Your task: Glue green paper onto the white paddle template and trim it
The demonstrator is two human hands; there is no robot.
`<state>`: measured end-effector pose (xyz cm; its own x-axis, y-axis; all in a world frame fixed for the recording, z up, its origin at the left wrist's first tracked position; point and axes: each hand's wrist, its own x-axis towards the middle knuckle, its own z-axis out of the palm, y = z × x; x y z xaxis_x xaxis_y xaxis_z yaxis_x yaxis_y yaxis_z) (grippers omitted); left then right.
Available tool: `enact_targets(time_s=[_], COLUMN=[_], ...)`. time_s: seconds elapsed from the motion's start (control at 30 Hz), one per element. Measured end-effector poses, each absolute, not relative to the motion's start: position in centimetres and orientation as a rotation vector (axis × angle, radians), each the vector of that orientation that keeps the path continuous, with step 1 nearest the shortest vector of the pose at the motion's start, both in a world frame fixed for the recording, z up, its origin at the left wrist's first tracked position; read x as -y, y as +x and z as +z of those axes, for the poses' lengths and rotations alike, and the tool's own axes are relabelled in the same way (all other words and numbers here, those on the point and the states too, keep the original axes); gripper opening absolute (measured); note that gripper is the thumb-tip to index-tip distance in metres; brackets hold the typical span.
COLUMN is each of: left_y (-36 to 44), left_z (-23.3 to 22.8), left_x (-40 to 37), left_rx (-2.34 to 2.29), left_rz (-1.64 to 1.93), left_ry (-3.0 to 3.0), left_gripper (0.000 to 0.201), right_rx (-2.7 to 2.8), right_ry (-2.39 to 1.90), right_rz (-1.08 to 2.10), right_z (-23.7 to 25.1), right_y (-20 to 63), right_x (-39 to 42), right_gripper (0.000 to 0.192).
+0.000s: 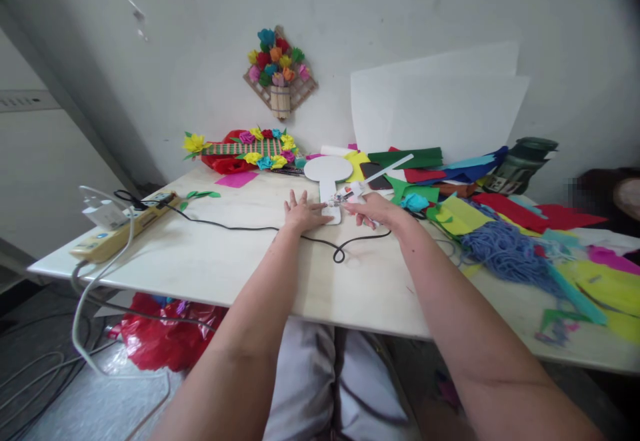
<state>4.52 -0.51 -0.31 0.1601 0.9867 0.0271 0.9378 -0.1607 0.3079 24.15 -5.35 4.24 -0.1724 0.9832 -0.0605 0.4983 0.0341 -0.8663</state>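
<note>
Where our right hand (373,211) meets the white paddle-shaped cutout (327,174), we cannot make out exactly what small white tool (349,193) it grips; the fingers curl narrowly around it, and its tip lies on the cutout's handle. Our left hand (301,214) lies flat with fingers spread wide, its fingertips touching the near end of that handle. The cutout sits at the far middle of the pale table (210,261), its round head pointing away from us. A black cord (280,231) crosses the table from the power strip (120,228) at the left and loops just near our hands. To the right, coloured felt sheets (500,208) and a heap of blue yarn (505,254) crowd the surface, the nearest pieces blurred. Far right, a pixelated patch hides something at the edge. Against the white wall lean white sheets (440,114); a paper-flower basket (280,68) hangs on the wall, holding coloured blooms. A red bag (160,338) shows under the table.
</note>
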Motion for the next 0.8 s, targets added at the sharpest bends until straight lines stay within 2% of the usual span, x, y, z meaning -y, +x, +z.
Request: enact_targets(time_s=[0.57,0.8], left_y=[4.3,3.9], left_z=[0.3,0.3], left_x=[0.3,-0.2], left_rx=[-1.782,-1.818], left_rz=[0.21,0.125], left_ry=[2.195,2.239], left_gripper=[0.067,0.071], right_rx=[1.821,1.966], right_ry=[-1.613,-1.701], right_rz=[0.951,0.948], right_z=[5.1,5.8], right_y=[23.1,23.7], right_x=[5.6,4.4], right_gripper=[0.038,0.046])
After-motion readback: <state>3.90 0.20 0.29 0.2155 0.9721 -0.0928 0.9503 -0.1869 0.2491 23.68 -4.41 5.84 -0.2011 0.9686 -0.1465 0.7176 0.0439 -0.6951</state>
